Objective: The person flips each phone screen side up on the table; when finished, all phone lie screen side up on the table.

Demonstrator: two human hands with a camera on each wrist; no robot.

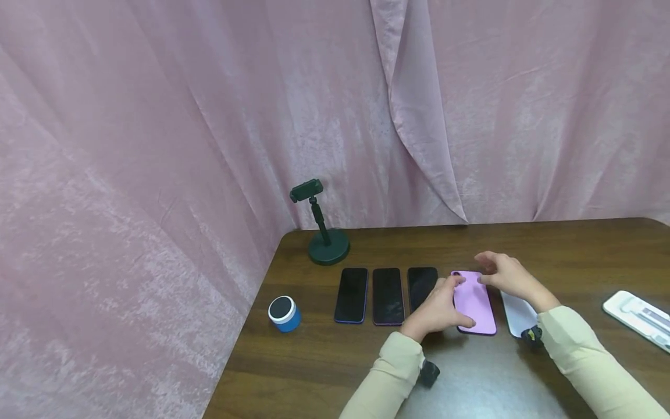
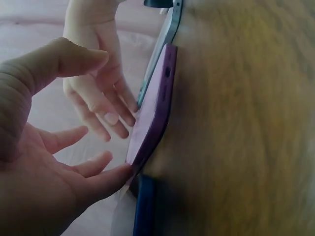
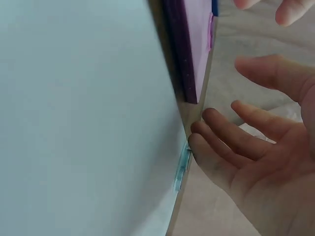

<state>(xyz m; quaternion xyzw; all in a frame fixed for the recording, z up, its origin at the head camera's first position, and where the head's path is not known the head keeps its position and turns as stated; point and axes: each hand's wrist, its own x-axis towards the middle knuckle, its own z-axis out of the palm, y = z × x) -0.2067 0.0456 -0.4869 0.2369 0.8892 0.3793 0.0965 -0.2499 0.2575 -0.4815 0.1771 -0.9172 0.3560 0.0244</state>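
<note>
A purple phone [image 1: 476, 305] lies back up on the table in the head view, its camera at the far left corner. My left hand [image 1: 438, 308] is over its left side, thumb near the lower part; in the left wrist view a fingertip [image 2: 125, 172] appears to touch the phone's edge. My right hand [image 1: 512, 280] hovers by its upper right, fingers loosely bent and holding nothing. Under the right forearm lies a pale blue phone [image 1: 518, 317], close up in the right wrist view. A dark-screened phone [image 1: 420, 284] is partly hidden behind my left hand.
Two more dark-screened phones [image 1: 351, 295] lie in the row to the left. Farther left stands a blue jar [image 1: 289, 320] with a dark-topped white lid. A green phone stand [image 1: 328, 247] is at the back. One white flat case [image 1: 638, 317] lies at the right.
</note>
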